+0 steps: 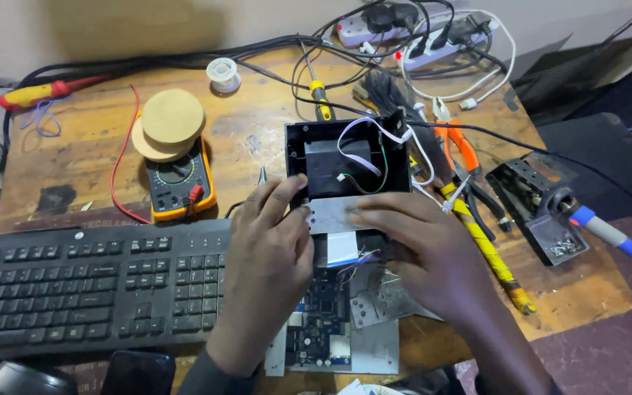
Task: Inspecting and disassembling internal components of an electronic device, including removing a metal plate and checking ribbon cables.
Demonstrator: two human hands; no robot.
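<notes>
Closest in, down between both wrists: bare circuit board [321, 333] lying on a grey metal sheet [374, 347], out of its case already. Off to the left of the left hand: black keyboard [89, 281], and beyond that an orange multimeter [178, 183] with two round wooden discs [170, 121] stacked at its top edge. Left hand [272, 256] curled loosely, thumb and fingertips pinching the left end of a small metal plate [334, 213]. Right hand [411, 249] flattened on the plate's right end, fingertips pressing, not gripping. Just past the fingertips: open black plastic housing [349, 157], lid off, white and green wires looping loose inside, a small white connector dangling unplugged. Looks roughly midway, going by that: shell opened, board out, plate not seated anywhere yet, wiring not hooked up. Further right of the right hand: yellow-handled tool [488, 252], orange pliers [459, 143], then a soldering iron stand [539, 208] with the blue-handled iron [623, 245] parked in it.
</notes>
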